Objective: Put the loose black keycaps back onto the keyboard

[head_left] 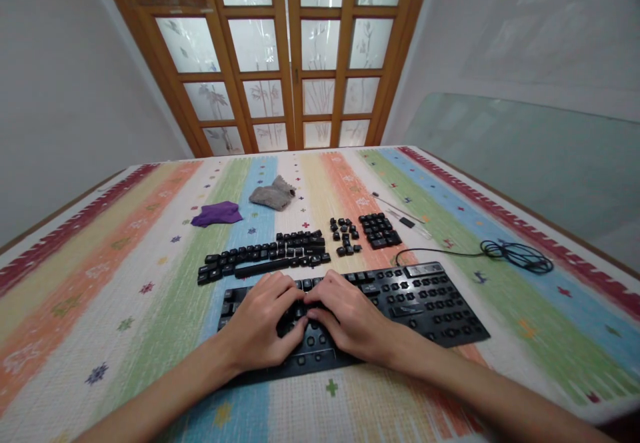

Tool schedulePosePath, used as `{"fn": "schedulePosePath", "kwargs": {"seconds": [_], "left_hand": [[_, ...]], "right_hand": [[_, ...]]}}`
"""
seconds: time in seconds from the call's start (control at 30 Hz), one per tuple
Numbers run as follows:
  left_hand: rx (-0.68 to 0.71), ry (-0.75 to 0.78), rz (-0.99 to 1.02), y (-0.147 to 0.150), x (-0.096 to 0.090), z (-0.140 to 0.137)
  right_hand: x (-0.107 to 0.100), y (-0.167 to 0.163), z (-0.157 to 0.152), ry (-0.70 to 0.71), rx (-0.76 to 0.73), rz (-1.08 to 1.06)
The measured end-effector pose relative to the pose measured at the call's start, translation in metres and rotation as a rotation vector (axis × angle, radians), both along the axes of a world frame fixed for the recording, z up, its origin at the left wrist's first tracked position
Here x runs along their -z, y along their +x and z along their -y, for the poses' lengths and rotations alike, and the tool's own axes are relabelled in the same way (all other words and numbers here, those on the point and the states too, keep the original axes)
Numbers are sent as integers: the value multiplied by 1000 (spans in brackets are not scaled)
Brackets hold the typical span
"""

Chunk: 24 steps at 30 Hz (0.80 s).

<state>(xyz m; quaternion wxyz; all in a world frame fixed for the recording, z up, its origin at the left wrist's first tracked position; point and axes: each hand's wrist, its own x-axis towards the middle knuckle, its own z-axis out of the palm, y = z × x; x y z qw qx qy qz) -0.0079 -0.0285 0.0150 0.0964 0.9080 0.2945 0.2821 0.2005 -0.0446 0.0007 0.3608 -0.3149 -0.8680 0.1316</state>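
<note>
A black keyboard [420, 306] lies slightly turned in front of me, most of its key positions on the right bare of caps. Both hands rest over its left half. With thumb and index finger, my left hand [265, 320] closes on a small black keycap [299, 311] from the left. From the right, my right hand [350, 316] pinches at the same spot, its thumb and index tips close to the left ones. The fingers partly hide the keycap and the keys beneath. Some caps sit along the keyboard's upper left edge.
Behind the keyboard lie rows of loose keycaps [265, 253], a small cluster of keycaps [345, 235] and a number-pad block [380, 230]. Beyond are a purple cloth [217, 214], a grey cloth [274, 194] and a thin rod [397, 207]. A coiled cable [520, 256] rests at right on the striped tablecloth [125, 296].
</note>
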Motion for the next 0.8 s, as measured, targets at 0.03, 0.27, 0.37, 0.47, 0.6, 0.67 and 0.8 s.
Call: {"fn": "schedulePosePath", "kwargs": {"seconds": [0.03,0.27,0.37,0.47,0.6,0.67,0.8], "left_hand": [[-4,1,-1,0,2,0],[-1,66,19,-3,13,4],[4,114,18,-3,15,5],[8,142,21,-2,16,5],[10,150,29,-2,18,4],[10,149,27,-2,18,4],[15,153,32,-3,18,4]], "right_hand": [[1,-1,0,17,-6,10],[4,4,1,94,-37,55],[4,5,3,118,-32,21],[3,6,4,154,-38,39],[0,7,6,161,-29,64],[-1,8,7,153,-25,61],[0,8,7,152,-31,47]]}}
